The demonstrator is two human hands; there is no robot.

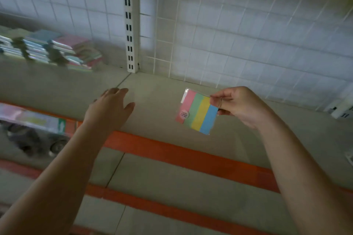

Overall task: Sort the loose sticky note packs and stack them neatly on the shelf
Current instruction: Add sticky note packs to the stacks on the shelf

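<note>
**One pack in hand above the shelf**

The right hand (236, 106) pinches a sticky note pack (197, 113) by its upper right corner, thumb on the front and fingers curled behind. The pack hangs tilted in the air above the shelf (156, 101), clear of its surface. It is wrapped in clear film and shows four stripes: pink, green, yellow, blue. A small round label sits on the pink stripe near the lower left corner; its print is too small to read.

The left hand (110, 106) reaches forward over the shelf, palm down, fingers straight and slightly spread, grasping nothing. Whether it touches the shelf cannot be told.

The shelf is pale, with an orange front edge (191, 156). A second orange edge (152, 206) runs below it. Behind the shelf stands a white wire grid (229, 34) and a slotted white upright (130, 25).

At the back left of the shelf lies a pile of packs (57, 49) in pink, blue and green, blurred, well apart from both hands. At the far left, below the orange edge, lies a flat pastel packet (28, 118), also blurred.
</note>
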